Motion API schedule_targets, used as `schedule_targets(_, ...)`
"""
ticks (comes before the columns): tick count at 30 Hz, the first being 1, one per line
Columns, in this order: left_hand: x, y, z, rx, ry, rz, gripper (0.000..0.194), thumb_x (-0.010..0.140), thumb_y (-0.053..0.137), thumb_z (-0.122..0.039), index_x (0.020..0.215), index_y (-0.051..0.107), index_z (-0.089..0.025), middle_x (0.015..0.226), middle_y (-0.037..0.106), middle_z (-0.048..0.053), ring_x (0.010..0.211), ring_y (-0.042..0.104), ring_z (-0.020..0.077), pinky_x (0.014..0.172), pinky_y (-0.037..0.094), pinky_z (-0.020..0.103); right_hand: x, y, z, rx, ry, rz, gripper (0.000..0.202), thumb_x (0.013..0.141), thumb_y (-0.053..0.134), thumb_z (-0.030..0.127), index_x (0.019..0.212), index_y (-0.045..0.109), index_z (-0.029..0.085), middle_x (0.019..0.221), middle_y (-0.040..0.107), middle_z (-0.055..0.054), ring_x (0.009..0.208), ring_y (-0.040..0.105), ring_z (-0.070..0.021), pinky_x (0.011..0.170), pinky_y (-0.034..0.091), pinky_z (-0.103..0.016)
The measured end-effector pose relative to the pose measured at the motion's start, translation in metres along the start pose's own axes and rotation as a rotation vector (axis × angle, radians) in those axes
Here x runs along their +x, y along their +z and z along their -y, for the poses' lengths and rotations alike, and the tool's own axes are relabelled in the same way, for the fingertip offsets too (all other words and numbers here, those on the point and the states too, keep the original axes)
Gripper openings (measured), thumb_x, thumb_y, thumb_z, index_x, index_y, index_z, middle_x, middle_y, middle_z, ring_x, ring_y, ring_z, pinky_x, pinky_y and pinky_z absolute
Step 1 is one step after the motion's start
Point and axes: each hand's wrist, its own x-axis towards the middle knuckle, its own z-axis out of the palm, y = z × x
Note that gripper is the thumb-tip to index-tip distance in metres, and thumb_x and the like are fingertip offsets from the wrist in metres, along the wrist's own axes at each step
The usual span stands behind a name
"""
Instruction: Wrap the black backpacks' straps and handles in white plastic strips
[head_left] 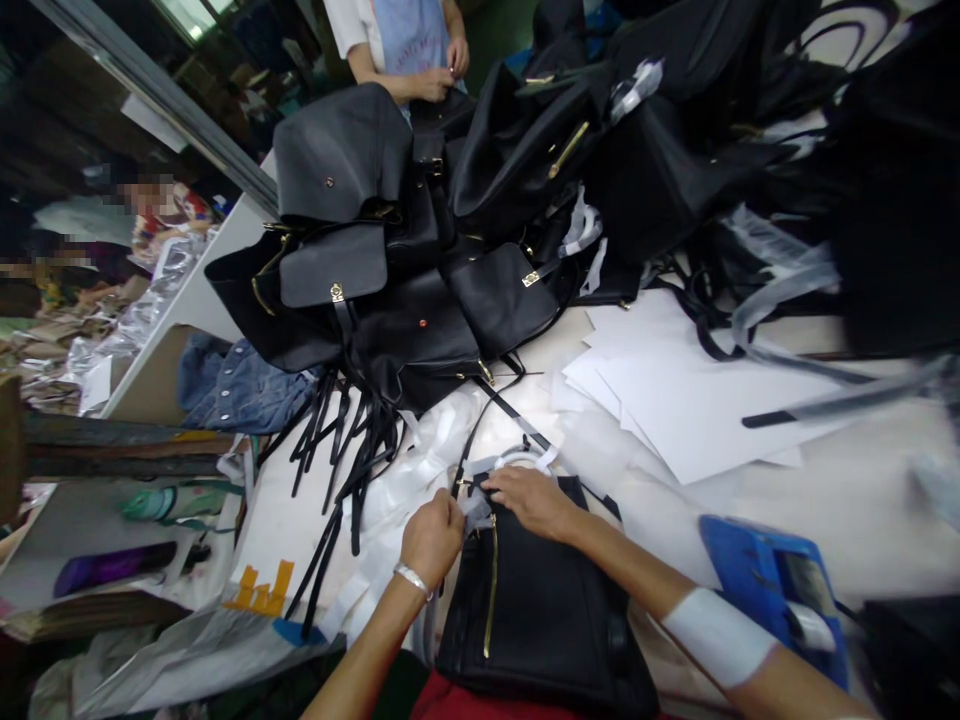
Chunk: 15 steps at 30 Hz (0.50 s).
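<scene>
A black backpack [547, 600] with a gold zipper lies in front of me, its top pointing away. My left hand [433, 545] is closed at the top left corner, by a gold buckle [463, 482] and a scrap of clear plastic film [477, 510]. What its fingers pinch is hidden. Curled over the bag's top edge, my right hand [531, 502] grips it near the handle, which is wrapped in white material [517, 458]. A thin black strap [517, 415] runs from the top of the bag toward the pile behind.
Black bags [420, 330] are heaped across the back, with loose straps [356, 460] hanging at left. White sheets [675, 400] lie to the right, near a blue tape dispenser [772, 590]. A denim garment [240, 385] lies at left. Across the table stands a person in an apron [409, 40].
</scene>
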Motion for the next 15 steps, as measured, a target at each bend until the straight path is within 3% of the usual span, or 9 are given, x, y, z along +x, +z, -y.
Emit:
schedule_targets(5, 0.003, 0.005, 0.0, -0.017, -0.018, 0.004, 0.014, 0.087, 0.038, -0.024, 0.081, 0.05, -0.019, 0.069, 0.065, 0.005, 0.066, 0.06, 0.0174, 0.058, 0.032, 0.025, -0.003, -0.001, 0.008, -0.049, 0.034, 0.034, 0.035, 0.094, 0.038, 0.025, 0.125, 0.053, 0.024, 0.123, 0.058, -0.009, 0.113, 0.052, -0.0223, 0.096, 0.04, -0.04)
schedule_targets(11, 0.01, 0.013, -0.009, -0.002, -0.027, 0.04, 0.014, 0.087, 0.039, -0.024, 0.082, 0.051, -0.019, 0.071, 0.066, 0.004, 0.067, 0.061, 0.0167, 0.056, 0.03, 0.025, -0.005, -0.006, 0.024, 0.033, 0.027, 0.12, 0.058, 0.089, 0.047, 0.027, 0.142, 0.026, 0.018, 0.13, 0.052, -0.012, 0.117, 0.049, -0.0228, 0.101, 0.036, -0.041)
schedule_targets(15, 0.013, 0.014, -0.01, 0.037, -0.046, 0.04, 0.016, 0.088, 0.038, -0.024, 0.087, 0.052, -0.017, 0.076, 0.068, 0.007, 0.072, 0.062, 0.0175, 0.059, 0.031, 0.026, -0.005, -0.011, 0.015, -0.052, 0.184, 0.016, 0.05, 0.089, 0.049, 0.032, 0.134, 0.04, 0.014, 0.127, 0.053, -0.015, 0.117, 0.048, -0.0272, 0.098, 0.038, -0.043)
